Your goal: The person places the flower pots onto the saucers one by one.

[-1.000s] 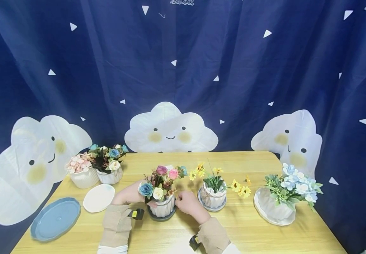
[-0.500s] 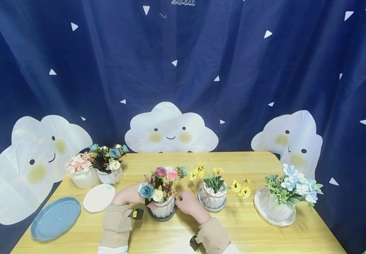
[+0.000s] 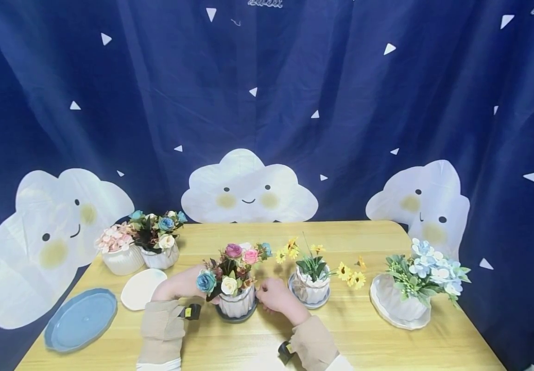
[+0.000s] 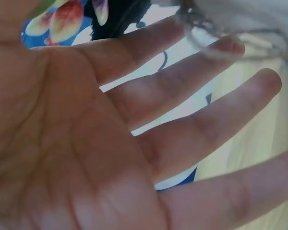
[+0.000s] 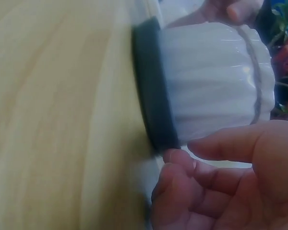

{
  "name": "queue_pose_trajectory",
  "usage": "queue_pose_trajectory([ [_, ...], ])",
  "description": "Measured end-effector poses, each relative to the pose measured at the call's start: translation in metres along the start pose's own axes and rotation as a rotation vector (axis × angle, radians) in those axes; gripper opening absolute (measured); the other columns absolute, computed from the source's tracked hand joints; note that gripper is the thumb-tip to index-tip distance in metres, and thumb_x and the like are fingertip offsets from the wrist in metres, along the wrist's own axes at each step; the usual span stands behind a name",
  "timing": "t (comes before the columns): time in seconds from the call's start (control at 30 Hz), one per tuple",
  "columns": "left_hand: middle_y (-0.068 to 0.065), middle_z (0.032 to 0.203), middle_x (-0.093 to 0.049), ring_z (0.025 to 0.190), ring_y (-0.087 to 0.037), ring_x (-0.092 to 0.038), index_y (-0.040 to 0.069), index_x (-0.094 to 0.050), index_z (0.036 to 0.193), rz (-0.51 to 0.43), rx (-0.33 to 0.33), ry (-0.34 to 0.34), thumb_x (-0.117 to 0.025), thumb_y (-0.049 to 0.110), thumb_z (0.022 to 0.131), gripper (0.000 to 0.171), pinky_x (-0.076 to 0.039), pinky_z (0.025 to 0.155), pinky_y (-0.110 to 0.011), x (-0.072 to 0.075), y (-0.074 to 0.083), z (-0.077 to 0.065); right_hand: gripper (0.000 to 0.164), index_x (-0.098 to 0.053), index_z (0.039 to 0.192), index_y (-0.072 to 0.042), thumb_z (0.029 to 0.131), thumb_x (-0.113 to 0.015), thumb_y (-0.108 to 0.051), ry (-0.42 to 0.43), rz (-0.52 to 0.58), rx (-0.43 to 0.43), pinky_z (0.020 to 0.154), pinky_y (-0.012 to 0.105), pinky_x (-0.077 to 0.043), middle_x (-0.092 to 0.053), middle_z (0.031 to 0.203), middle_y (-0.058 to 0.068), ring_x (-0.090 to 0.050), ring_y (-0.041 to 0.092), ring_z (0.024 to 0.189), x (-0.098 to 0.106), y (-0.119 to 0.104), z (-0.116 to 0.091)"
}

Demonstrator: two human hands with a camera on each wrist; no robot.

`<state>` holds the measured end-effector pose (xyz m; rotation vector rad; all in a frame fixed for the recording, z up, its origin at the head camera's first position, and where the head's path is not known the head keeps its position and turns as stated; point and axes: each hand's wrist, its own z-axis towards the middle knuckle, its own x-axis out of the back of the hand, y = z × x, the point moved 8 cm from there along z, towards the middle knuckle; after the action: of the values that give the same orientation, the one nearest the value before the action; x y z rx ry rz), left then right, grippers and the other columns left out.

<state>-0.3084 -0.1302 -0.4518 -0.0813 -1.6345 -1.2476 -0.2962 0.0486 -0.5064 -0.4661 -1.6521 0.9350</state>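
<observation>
A white fluted flowerpot with mixed artificial roses stands on a dark grey saucer near the table's middle. My left hand is at the pot's left, fingertips partly behind the flowers. In the left wrist view its fingers are spread and nearly straight, with a blurred pale shape by the fingertips. At the pot's right, my right hand has curled fingers. The right wrist view shows its thumb and forefinger pinching the rim of the saucer, beside the pot.
To the right, a pot of yellow daisies sits on a blue-grey saucer; blue hydrangeas in a white pot sit beyond. At left are a white plate, a blue tray, a pink-flowered pot and another rose pot.
My left hand has drawn back leftward from the pot, and the roses have shifted slightly left at the top. The right hand has barely moved.
</observation>
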Motion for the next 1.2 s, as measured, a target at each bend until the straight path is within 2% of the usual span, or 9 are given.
queue_pose_trajectory([
  [0.03,0.002,0.092,-0.066,0.081,-0.007,-0.06,0.005,-0.064,0.102,0.008,0.0,0.004,-0.079,0.015,0.069,0.037,-0.053,0.076,-0.028,0.002,-0.001,-0.002,0.024,-0.053,0.065,-0.008,0.089,-0.057,-0.006,-0.002,0.001,0.0,0.038,0.024,-0.046,-0.058,0.053,0.011,-0.052,0.014,0.04,0.001,-0.001,0.0],
  [0.17,-0.01,0.103,-0.066,0.092,-0.023,-0.063,0.0,-0.06,0.112,0.014,0.105,0.042,-0.075,0.013,0.066,0.05,-0.053,0.082,-0.04,0.01,-0.012,-0.01,0.026,-0.053,0.065,-0.008,0.091,-0.056,-0.009,0.003,0.01,-0.004,0.039,0.026,-0.047,-0.058,0.054,0.012,-0.053,0.016,0.04,0.007,-0.004,-0.002],
  [0.27,-0.025,0.115,-0.061,0.102,-0.039,-0.06,-0.007,-0.052,0.123,-0.033,0.167,0.078,-0.078,0.019,0.071,0.064,-0.05,0.087,-0.05,0.016,-0.016,-0.018,0.027,-0.053,0.066,-0.007,0.093,-0.056,-0.01,0.013,0.022,0.001,0.039,0.025,-0.047,-0.057,0.052,0.008,-0.053,0.016,0.041,0.013,-0.008,-0.004],
  [0.37,-0.032,0.12,-0.055,0.105,-0.044,-0.057,-0.012,-0.047,0.127,-0.111,0.171,0.107,-0.076,0.018,0.077,0.066,-0.051,0.088,-0.049,0.022,-0.016,-0.024,0.027,-0.053,0.066,-0.007,0.093,-0.057,-0.011,0.022,0.024,0.011,0.038,0.024,-0.047,-0.056,0.052,0.005,-0.053,0.014,0.04,0.018,-0.011,-0.004],
  [0.53,-0.029,0.115,-0.059,0.104,-0.042,-0.058,-0.014,-0.05,0.122,-0.214,0.185,0.203,-0.067,0.011,0.085,0.047,-0.053,0.084,-0.035,0.034,-0.016,-0.035,0.027,-0.053,0.067,-0.008,0.093,-0.057,-0.014,0.026,0.021,0.009,0.038,0.023,-0.047,-0.056,0.052,0.003,-0.053,0.014,0.041,0.021,-0.014,-0.004],
  [0.67,-0.023,0.111,-0.062,0.099,-0.032,-0.061,-0.01,-0.052,0.121,-0.222,0.273,0.313,-0.065,0.013,0.087,0.043,-0.053,0.079,-0.03,0.046,-0.016,-0.046,0.025,-0.054,0.069,-0.009,0.093,-0.057,-0.015,0.044,0.003,0.009,0.037,0.022,-0.046,-0.055,0.053,0.001,-0.052,0.013,0.041,0.025,-0.019,-0.007],
  [0.87,-0.014,0.107,-0.064,0.091,-0.02,-0.062,-0.002,-0.054,0.123,-0.222,0.432,0.478,-0.065,0.026,0.091,0.044,-0.054,0.076,-0.037,0.063,-0.018,-0.067,0.023,-0.058,0.073,-0.005,0.094,-0.055,-0.014,0.074,-0.041,0.028,0.037,0.02,-0.042,-0.053,0.054,-0.001,-0.048,0.01,0.039,0.036,-0.034,-0.014],
  [1.03,-0.017,0.107,-0.064,0.089,-0.021,-0.063,-0.003,-0.053,0.124,-0.222,0.468,0.551,-0.062,0.027,0.093,0.044,-0.054,0.073,-0.034,0.074,-0.016,-0.082,0.021,-0.061,0.077,-0.004,0.093,-0.056,-0.016,0.107,-0.049,0.047,0.037,0.023,-0.044,-0.055,0.057,0.0,-0.049,0.011,0.039,0.045,-0.044,-0.019],
  [1.2,-0.023,0.115,-0.061,0.086,-0.009,-0.062,-0.004,-0.047,0.129,-0.25,0.518,0.59,-0.06,0.03,0.095,0.05,-0.052,0.073,-0.029,0.079,-0.016,-0.098,0.02,-0.061,0.076,-0.009,0.093,-0.057,-0.018,0.149,-0.09,0.081,0.041,0.023,-0.044,-0.054,0.058,-0.002,-0.049,0.009,0.045,0.053,-0.051,-0.022],
])
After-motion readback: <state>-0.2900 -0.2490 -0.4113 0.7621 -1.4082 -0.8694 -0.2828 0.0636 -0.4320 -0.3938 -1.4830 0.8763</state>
